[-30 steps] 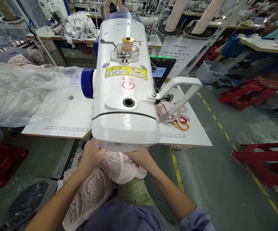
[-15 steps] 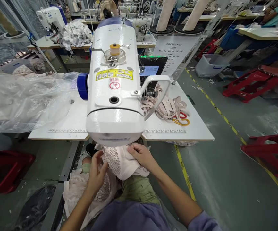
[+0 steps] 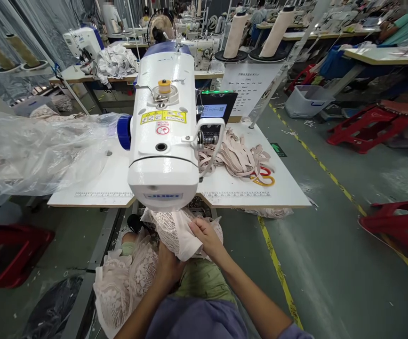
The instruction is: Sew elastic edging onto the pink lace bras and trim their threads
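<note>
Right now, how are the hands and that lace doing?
Right hand pinching lace. Left hand beneath, partly hidden. Machine hiding whatever lies under its head.

Pale pink lace garment, openwork pattern; white sewing machine, blue handwheel; dusty-pink straps

I'm on a garment-factory sewing floor: JUKI sewing machine in front of me, more machines beyond, big thread cones, lace pieces on my lap, yellow floor tape.
</note>
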### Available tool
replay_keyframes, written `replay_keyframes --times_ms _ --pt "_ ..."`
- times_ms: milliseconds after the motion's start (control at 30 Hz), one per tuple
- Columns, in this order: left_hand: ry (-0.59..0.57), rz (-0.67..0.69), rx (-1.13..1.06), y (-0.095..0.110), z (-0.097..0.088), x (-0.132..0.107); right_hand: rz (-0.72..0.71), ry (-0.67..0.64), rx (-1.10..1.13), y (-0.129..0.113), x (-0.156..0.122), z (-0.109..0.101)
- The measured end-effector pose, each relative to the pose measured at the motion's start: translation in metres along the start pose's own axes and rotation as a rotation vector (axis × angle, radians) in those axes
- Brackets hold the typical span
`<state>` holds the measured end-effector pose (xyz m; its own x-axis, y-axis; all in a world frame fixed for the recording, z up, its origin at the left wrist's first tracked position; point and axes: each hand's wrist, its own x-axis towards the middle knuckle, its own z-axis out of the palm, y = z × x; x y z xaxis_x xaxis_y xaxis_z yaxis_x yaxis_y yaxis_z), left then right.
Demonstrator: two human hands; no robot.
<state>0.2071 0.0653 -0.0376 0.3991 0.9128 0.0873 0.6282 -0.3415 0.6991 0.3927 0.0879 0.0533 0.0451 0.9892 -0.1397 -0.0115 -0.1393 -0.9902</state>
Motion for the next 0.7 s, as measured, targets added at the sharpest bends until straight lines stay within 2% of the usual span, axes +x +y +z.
replay_keyframes --times_ms 67,167,267,300,367,433,500,567,633,700 --pt "-0.045 0.071 0.032 -0.010 -0.009 0.007 0.001 0.025 -0.079 0.002 -0.006 -0.016" --pt "-0.078 0.103 0.070 -0.025 -0.040 0.018 0.049 0.133 -0.264 0.011 -0.019 -0.059" --pt "-0.012 0.091 0.115 -0.029 -0.061 0.028 0.064 0.315 -0.576 0.029 -0.036 -0.108" --pt "0.014 0.104 0.145 -0.026 -0.060 0.030 0.062 0.373 -0.705 0.037 -0.040 -0.122" --pt "0.012 0.146 0.222 -0.015 -0.045 0.030 0.093 0.436 -0.959 0.052 -0.048 -0.144" --pt "-0.096 0.160 0.293 -0.003 -0.019 0.025 0.150 0.420 -1.137 0.065 -0.051 -0.157" --pt "-0.235 0.132 0.314 0.006 0.009 0.017 0.170 0.375 -1.229 0.074 -0.048 -0.156" --pt "-0.309 0.111 0.308 0.009 0.027 0.007 0.127 0.333 -1.259 0.082 -0.038 -0.139" --pt "-0.317 0.108 0.284 0.005 0.031 -0.002 0.027 0.240 -1.252 0.091 -0.025 -0.108" --pt "-0.296 0.084 0.233 -0.004 0.020 -0.011 -0.107 0.082 -1.190 0.104 -0.012 -0.070"
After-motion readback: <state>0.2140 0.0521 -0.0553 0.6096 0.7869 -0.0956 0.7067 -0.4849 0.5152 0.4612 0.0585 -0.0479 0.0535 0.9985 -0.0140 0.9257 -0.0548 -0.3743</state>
